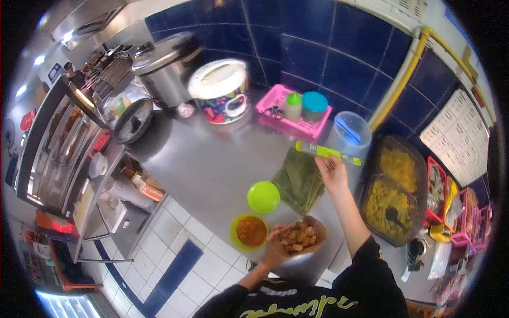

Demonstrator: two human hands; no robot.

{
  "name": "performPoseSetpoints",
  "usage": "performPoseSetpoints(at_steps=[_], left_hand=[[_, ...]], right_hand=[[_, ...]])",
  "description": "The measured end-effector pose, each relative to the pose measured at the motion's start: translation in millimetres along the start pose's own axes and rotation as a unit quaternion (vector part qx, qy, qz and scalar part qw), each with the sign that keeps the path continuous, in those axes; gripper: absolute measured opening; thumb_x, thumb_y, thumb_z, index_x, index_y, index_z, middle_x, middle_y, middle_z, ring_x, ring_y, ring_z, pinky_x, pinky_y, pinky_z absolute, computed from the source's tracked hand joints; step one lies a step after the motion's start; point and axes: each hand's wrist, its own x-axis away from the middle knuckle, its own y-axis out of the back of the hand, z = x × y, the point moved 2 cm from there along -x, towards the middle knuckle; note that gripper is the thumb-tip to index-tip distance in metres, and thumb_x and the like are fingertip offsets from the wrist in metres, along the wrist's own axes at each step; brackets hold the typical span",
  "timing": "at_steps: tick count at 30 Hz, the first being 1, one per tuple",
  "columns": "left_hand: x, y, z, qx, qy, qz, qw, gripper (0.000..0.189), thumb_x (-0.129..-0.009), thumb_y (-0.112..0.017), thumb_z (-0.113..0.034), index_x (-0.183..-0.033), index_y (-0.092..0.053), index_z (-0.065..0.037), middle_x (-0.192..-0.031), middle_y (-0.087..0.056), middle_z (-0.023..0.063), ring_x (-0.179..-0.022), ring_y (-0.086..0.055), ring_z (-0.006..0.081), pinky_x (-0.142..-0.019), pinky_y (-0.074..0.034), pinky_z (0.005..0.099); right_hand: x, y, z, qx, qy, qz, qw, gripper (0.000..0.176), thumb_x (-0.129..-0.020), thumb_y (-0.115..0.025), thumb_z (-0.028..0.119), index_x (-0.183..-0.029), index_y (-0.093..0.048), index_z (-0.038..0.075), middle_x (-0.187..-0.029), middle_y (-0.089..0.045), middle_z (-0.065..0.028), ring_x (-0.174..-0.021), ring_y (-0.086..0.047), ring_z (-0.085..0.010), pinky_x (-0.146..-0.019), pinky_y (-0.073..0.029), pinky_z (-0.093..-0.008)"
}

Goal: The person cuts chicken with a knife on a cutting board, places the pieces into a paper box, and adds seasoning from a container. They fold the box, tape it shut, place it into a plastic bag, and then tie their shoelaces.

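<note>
My right hand (334, 175) is closed on a long, narrow lime-green bar (348, 158) with a paler middle, too small to name, held over folded green leaves (299, 183). My left hand (275, 249) grips the left side of a bowl (319, 225) of brown, cube-like chunks (300, 237), close to my body. Just left of that hand stands a yellow-green bowl of orange-brown powder (251, 231). A round lime-green lid (263, 196) lies beyond it, beside the leaves.
Along the tiled wall stand a steel cooker (164, 74), a flowered tub (222, 100), a pink basket (294, 126) with bottles and a clear container (360, 127) with something blue. At right are a black two-part tray (371, 183) of yellowish food and red baskets (436, 188).
</note>
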Motion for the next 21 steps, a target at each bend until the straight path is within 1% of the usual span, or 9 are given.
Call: performPoseSetpoints(at_steps=[3, 7, 9, 10, 14, 16, 17, 20, 21], left_hand=[[8.7, 1.4, 13.2, 0.011, 0.011, 0.027, 1.0, 0.093, -0.052, -0.088, -0.028, -0.122, -0.031, -0.006, -0.114, -0.045, 0.0157, -0.107, -0.047, 0.0326, -0.091, -0.041, 0.0438], [17.0, -2.1, 24.2, 0.082, 0.079, 0.053, 0.992, 0.091, -0.055, -0.086, -0.024, -0.125, -0.031, -0.008, -0.118, -0.044, 0.0176, -0.11, -0.047, 0.0336, -0.093, -0.041, 0.0434], [18.5, -3.5, 27.8, 0.117, 0.094, 0.036, 0.988, 0.09, -0.055, -0.086, -0.023, -0.125, -0.031, -0.008, -0.119, -0.044, 0.0178, -0.111, -0.047, 0.0338, -0.094, -0.04, 0.0432], [21.5, -6.1, 29.4, 0.133, 0.101, 0.026, 0.986, 0.09, -0.056, -0.085, -0.023, -0.126, -0.031, -0.008, -0.119, -0.044, 0.0179, -0.111, -0.046, 0.0338, -0.094, -0.04, 0.0431], [38.8, -18.1, 42.7, 0.184, 0.128, -0.007, 0.974, 0.089, -0.057, -0.085, -0.021, -0.126, -0.03, -0.009, -0.121, -0.043, 0.0184, -0.112, -0.046, 0.034, -0.095, -0.04, 0.0428], [49.1, -25.0, 47.5, 0.205, 0.14, -0.021, 0.969, 0.089, -0.057, -0.084, -0.021, -0.127, -0.03, -0.009, -0.122, -0.043, 0.0186, -0.113, -0.046, 0.0342, -0.095, -0.04, 0.0426], [54.1, -28.4, 50.3, 0.217, 0.142, -0.031, 0.965, 0.088, -0.058, -0.084, -0.02, -0.127, -0.03, -0.009, -0.122, -0.043, 0.0187, -0.113, -0.046, 0.0342, -0.095, -0.04, 0.0425], [42.1, -26.5, 46.4, 0.246, 0.136, -0.062, 0.958, 0.088, -0.058, -0.084, -0.019, -0.128, -0.03, -0.01, -0.123, -0.043, 0.019, -0.114, -0.046, 0.0343, -0.096, -0.04, 0.0424], [19.7, -12.6, 37.6, 0.228, 0.148, -0.016, 0.962, 0.087, -0.059, -0.083, -0.017, -0.128, -0.031, -0.011, -0.124, -0.042, 0.0192, -0.115, -0.046, 0.0341, -0.096, -0.04, 0.0416]], right_hand=[[-110.1, -16.1, -32.8, -0.018, -0.016, 0.038, 0.999, 0.019, -0.088, -0.047, 0.006, -0.104, -0.048, -0.006, -0.106, -0.057, -0.0201, -0.103, -0.055, -0.0317, -0.095, -0.047, -0.044], [-162.7, -60.0, -60.3, -0.034, 0.062, -0.097, 0.993, 0.019, -0.088, -0.049, 0.005, -0.103, -0.05, -0.006, -0.097, -0.061, -0.0178, -0.087, -0.062, -0.0283, -0.083, -0.054, -0.0402], [-148.0, -87.6, -60.6, 0.101, 0.221, -0.051, 0.969, 0.02, -0.088, -0.052, 0.006, -0.103, -0.054, -0.006, -0.091, -0.062, -0.0137, -0.08, -0.063, -0.0238, -0.073, -0.054, -0.0347], [-158.4, -91.0, -60.8, 0.197, 0.333, 0.012, 0.922, 0.019, -0.089, -0.053, 0.008, -0.103, -0.058, -0.004, -0.086, -0.063, -0.0081, -0.075, -0.062, -0.018, -0.065, -0.05, -0.0285], [-173.6, -157.2, -3.7, 0.49, 0.657, 0.029, 0.572, 0.015, -0.085, -0.057, 0.011, -0.094, -0.059, -0.001, -0.08, -0.063, -0.0152, -0.066, -0.061, -0.0254, -0.06, -0.046, -0.0334], [-201.6, -179.5, 27.3, 0.598, 0.636, 0.031, 0.487, 0.013, -0.081, -0.057, 0.011, -0.085, -0.058, -0.002, -0.076, -0.061, -0.0214, -0.068, -0.06, -0.0351, -0.059, -0.045, -0.0393], [-209.7, -183.8, 40.0, 0.634, 0.572, 0.029, 0.52, 0.016, -0.081, -0.056, 0.013, -0.085, -0.058, -0.002, -0.075, -0.062, -0.0211, -0.068, -0.062, -0.0353, -0.059, -0.046, -0.0405], [-214.0, -177.7, 62.3, 0.7, 0.489, 0.016, 0.52, 0.019, -0.077, -0.056, 0.015, -0.084, -0.059, -0.003, -0.07, -0.061, -0.0224, -0.07, -0.062, -0.0384, -0.063, -0.048, -0.0448], [-229.3, -159.8, 63.2, 0.735, 0.442, 0.033, 0.513, 0.02, -0.075, -0.056, 0.015, -0.084, -0.061, -0.003, -0.071, -0.062, -0.0227, -0.071, -0.063, -0.038, -0.064, -0.049, -0.0443]])
